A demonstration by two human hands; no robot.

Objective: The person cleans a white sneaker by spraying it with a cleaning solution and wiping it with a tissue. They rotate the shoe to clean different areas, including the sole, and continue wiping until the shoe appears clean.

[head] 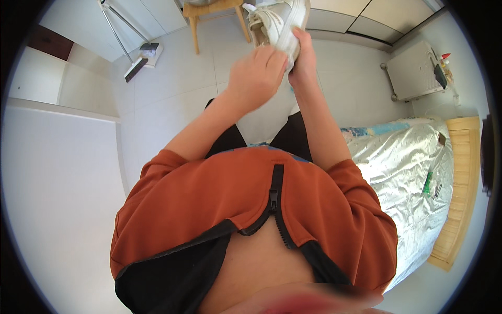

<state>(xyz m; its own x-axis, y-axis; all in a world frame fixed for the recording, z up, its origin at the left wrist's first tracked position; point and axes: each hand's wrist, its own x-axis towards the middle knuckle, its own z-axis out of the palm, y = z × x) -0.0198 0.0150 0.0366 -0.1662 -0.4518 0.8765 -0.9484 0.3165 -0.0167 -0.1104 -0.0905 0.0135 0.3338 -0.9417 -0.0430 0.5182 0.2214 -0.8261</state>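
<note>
A white sneaker with laces and a worn-looking inside is held up in front of me, its toe end towards me. My right hand grips it from the right, with the thumb on the side of the sole. My left hand is curled into a fist against the front part of the shoe, slightly blurred. The fingers of that hand are tucked under, so whether something is in them is hidden. Both forearms reach forward above my dark trousers.
Ahead is a wooden stool. A broom and a dustpan stand at the left on the tiled floor. To the right are a bed with a shiny cover, a green item on it, and a wheeled white box-like unit.
</note>
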